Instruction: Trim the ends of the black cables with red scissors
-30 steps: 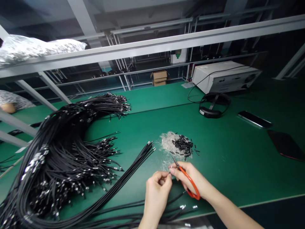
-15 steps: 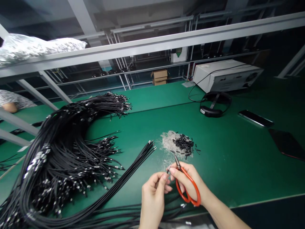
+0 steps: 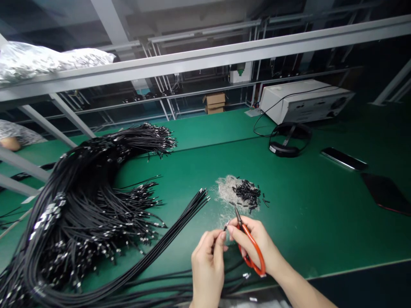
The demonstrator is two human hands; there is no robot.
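Note:
My left hand (image 3: 208, 256) pinches the end of a black cable (image 3: 225, 228) between thumb and forefinger. Red-handled scissors (image 3: 253, 248) are in my right hand (image 3: 257, 239), their closed blades pointing up and away. The right thumb and fingertips meet at the tip of that same cable end; the exact contact is too small to make out. Just beyond the blades lies a heap of short black tube pieces (image 3: 248, 192) beside a patch of pale, fine strands (image 3: 227, 188). To the left, a small bunch of black cables (image 3: 183, 220) with silvery tips lies on the green table.
A large pile of black cables (image 3: 86, 192) covers the left of the table. Toward the right are a black headband device (image 3: 285, 147), a phone (image 3: 344, 158) and a white equipment box (image 3: 305, 102). A metal rail (image 3: 205, 62) crosses above. Another person's arm (image 3: 11, 143) shows at far left.
My two hands have stayed together at the cable end. The right hand has turned slightly, and the scissor handles have swung a little left and drawn closer together.

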